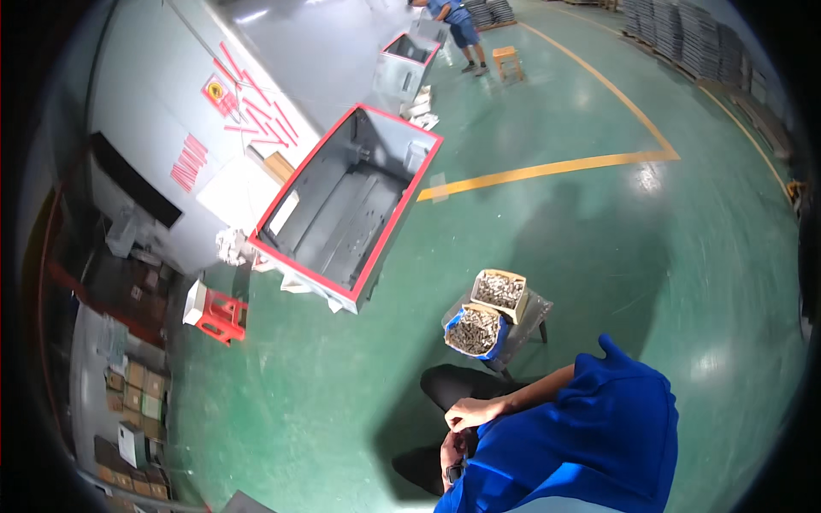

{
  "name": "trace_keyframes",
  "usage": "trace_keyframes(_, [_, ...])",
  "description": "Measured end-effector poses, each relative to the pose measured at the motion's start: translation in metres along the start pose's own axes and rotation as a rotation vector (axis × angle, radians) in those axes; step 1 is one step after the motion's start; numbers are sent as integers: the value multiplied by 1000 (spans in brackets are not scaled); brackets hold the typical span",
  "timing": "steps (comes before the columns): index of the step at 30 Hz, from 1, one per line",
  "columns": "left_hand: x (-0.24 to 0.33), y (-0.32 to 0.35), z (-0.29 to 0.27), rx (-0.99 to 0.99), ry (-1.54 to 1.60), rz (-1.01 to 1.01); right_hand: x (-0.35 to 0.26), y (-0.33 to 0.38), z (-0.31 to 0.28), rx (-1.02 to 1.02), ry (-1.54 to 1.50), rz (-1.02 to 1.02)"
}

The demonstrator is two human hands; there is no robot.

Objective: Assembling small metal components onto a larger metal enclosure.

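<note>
My right hand is held in front of my body, its fingers bent and pressed together. Just below it in the picture is my left hand, with a dark watch on the wrist. The left fingers look curled and are partly covered. Both hands are close together over my dark-trousered legs; anything between them is too small to make out. Nearby, a blue-edged box and a pale carton stand side by side on a small stool. Each is full of small, metallic-looking pieces.
A large grey metal cabinet shell with a red rim lies open on the green floor. A red stool stands left of it. Farther off are another cabinet, a wooden stool and a person in blue. Grey stacks stand at upper right.
</note>
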State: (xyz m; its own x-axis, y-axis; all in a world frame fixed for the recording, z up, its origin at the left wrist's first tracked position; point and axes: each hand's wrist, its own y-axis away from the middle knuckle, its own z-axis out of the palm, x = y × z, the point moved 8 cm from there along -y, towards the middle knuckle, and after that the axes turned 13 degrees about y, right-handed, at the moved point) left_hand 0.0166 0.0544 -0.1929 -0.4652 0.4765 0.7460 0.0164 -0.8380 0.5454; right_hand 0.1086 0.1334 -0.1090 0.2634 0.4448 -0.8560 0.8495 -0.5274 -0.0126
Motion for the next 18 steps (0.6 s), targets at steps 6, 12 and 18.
trace_keyframes(6, [19,13,27,-18,54,-54,13,-9,6,-38,-34,-53])
trace_keyframes(12, [-12,0,1,57,205,-150,25,-19,18,-106,12,-50])
trace_keyframes(18, [-26,-10,-7,-132,428,-213,27,-30,21,-129,4,-42])
